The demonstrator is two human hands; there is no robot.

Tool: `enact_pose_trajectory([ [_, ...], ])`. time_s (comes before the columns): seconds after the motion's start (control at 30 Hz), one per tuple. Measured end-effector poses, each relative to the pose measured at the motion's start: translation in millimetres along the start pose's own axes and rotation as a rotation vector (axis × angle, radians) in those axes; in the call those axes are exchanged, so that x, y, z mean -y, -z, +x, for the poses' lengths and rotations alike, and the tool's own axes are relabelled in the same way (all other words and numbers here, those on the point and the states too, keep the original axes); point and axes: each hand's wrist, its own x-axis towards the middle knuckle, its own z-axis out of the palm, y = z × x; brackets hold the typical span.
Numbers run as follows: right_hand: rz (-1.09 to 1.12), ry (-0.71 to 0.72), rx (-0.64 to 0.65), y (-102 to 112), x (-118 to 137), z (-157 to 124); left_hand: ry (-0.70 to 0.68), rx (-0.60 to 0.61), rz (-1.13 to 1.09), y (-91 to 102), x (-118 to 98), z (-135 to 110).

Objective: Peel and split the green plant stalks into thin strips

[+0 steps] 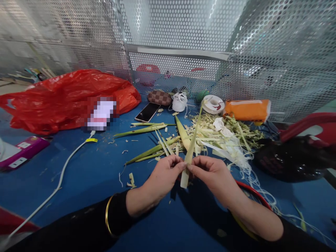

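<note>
My left hand (162, 176) and my right hand (211, 173) meet over the blue table (86, 168), both pinching the same pale green leaf strip (189, 154). The strip stands nearly upright between the fingertips, its lower end hanging below the hands and its thin tip reaching up toward the back. Just beyond the hands lie several long green stalks (147, 130) and a heap of leaf trimmings (225, 131). A gold bangle sits on my left wrist over a black sleeve.
A red plastic bag (65, 96) fills the left rear. A phone (147, 112), a checkered pouch (159, 98), a white string ball (179, 102), a tape roll (214, 104) and an orange packet (246, 110) line the perforated metal wall. A white cable (65, 164) crosses left; a black bag (291, 157) sits right.
</note>
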Motion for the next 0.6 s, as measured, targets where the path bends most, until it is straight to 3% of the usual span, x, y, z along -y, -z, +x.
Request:
enact_pose_trajectory([
  [0.13,0.132,-0.028,0.060,1.8,3.6,0.9,0.071,0.100,-0.114,0.7,-3.6,0.4],
  [0.23,0.163,-0.032,0.067,1.9,3.4,1.1,0.092,0.107,-0.138,0.9,-3.9,1.4],
  [0.43,-0.104,0.029,-0.036,-1.3,-1.7,-0.8,-0.048,-0.037,0.090,0.2,1.3,1.0],
  [0.6,-0.216,0.074,-0.085,-5.4,-4.4,-3.9,-0.094,-0.069,0.216,-0.8,1.8,-0.3],
])
